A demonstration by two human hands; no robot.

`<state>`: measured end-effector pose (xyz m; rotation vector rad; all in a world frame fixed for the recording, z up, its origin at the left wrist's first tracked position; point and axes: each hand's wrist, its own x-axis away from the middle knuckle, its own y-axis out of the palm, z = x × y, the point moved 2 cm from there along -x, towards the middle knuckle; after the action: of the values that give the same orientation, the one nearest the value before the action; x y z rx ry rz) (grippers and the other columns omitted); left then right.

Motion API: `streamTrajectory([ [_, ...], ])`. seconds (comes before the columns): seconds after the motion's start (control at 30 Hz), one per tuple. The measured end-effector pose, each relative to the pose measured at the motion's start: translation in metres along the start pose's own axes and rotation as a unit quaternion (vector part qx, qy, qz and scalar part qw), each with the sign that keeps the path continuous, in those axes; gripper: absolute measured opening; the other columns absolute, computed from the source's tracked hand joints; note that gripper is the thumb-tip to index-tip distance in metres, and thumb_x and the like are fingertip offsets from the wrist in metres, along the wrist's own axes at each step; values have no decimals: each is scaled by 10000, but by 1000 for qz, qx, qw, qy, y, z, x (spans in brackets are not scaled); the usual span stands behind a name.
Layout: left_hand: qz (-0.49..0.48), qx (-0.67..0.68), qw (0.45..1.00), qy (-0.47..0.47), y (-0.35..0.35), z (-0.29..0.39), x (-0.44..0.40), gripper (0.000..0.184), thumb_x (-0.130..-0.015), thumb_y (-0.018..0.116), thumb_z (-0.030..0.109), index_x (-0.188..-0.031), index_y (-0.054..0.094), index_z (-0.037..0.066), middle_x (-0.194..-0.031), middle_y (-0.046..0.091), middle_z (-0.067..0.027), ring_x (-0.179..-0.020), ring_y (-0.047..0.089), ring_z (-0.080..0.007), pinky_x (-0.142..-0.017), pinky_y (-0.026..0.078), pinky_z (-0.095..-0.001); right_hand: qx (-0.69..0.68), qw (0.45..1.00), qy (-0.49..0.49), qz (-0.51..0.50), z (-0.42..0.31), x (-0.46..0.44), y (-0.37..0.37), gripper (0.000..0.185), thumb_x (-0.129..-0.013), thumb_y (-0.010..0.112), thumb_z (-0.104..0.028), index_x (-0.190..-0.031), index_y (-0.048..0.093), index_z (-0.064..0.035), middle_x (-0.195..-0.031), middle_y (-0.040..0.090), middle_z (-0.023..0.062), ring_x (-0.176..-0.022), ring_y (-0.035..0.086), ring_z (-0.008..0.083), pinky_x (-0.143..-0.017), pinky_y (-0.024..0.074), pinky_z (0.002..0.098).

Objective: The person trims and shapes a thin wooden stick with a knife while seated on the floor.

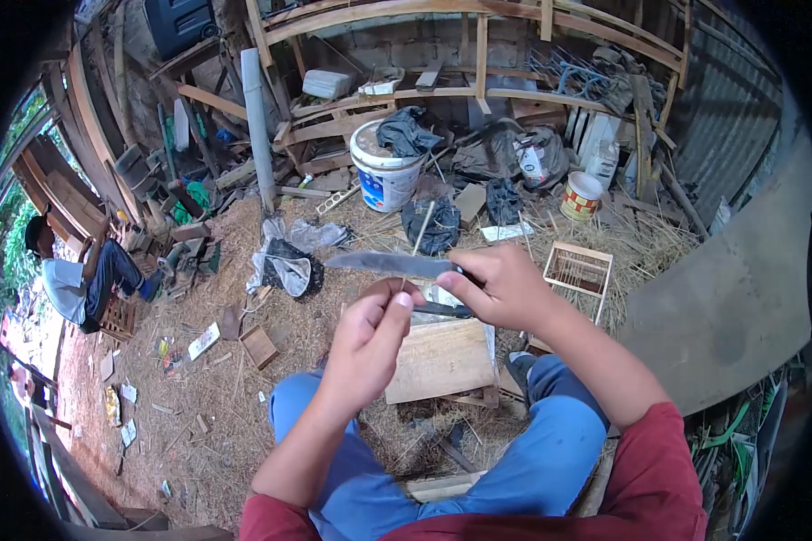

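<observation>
My right hand (507,287) is closed around the dark handle of a knife (383,262), whose long blade points left, level in front of me. Just below the blade, my left hand (368,335) pinches a thin pale stick (425,224). The stick rises behind the blade, which crosses it; whether the edge touches it I cannot tell. Beneath both hands, between my knees, sits a pale wooden block (440,362). A dark, long object (444,310) lies at its far end, partly hidden by my hands.
A white bucket (383,185) and a smaller patterned bucket (581,197) stand ahead. A small wooden frame (579,269) is to the right, near a large grey sheet (722,316). Shavings cover the ground. Another person (86,270) sits at far left.
</observation>
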<state>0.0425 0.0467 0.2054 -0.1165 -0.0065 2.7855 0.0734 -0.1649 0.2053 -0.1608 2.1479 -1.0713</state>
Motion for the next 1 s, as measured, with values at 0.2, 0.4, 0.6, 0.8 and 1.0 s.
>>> streamTrajectory([
  [0.2,9,-121,992,20,5,-4,2,351,-1090,484,284,-1103,636,-32,-861,615,-69,-774,552,-138,-733,459,-320,20,999,-26,-24,1,4,1,407,-962,634,-407,-749,593,-62,-644,617,141,-598,636,358,-522,467,455],
  [0.4,31,-138,985,100,13,-23,-1,422,-1103,458,345,-978,645,-12,-729,442,73,-654,370,-42,-591,334,-241,35,998,-25,-36,4,12,-2,406,-957,626,-431,-755,608,-79,-638,617,128,-596,637,343,-525,473,454],
  [0.6,49,-155,979,127,16,-37,6,432,-1108,445,334,-931,642,-7,-699,439,68,-653,380,-50,-580,338,-260,17,998,-43,-43,5,16,2,393,-938,651,-432,-751,600,-90,-628,611,116,-582,635,330,-509,470,433],
  [0.8,64,-197,973,104,13,-24,14,341,-1073,511,224,-938,658,-53,-783,646,-196,-693,622,-326,-680,478,-415,60,995,-85,-12,-2,12,1,413,-918,681,-426,-701,554,-98,-603,591,93,-545,617,302,-482,454,411],
  [1.0,108,-141,971,161,16,-32,10,347,-1073,516,221,-911,660,-50,-754,638,-182,-682,616,-301,-665,468,-406,91,990,-100,23,-4,10,4,437,-892,704,-446,-679,543,-100,-600,586,85,-533,609,286,-481,457,399],
])
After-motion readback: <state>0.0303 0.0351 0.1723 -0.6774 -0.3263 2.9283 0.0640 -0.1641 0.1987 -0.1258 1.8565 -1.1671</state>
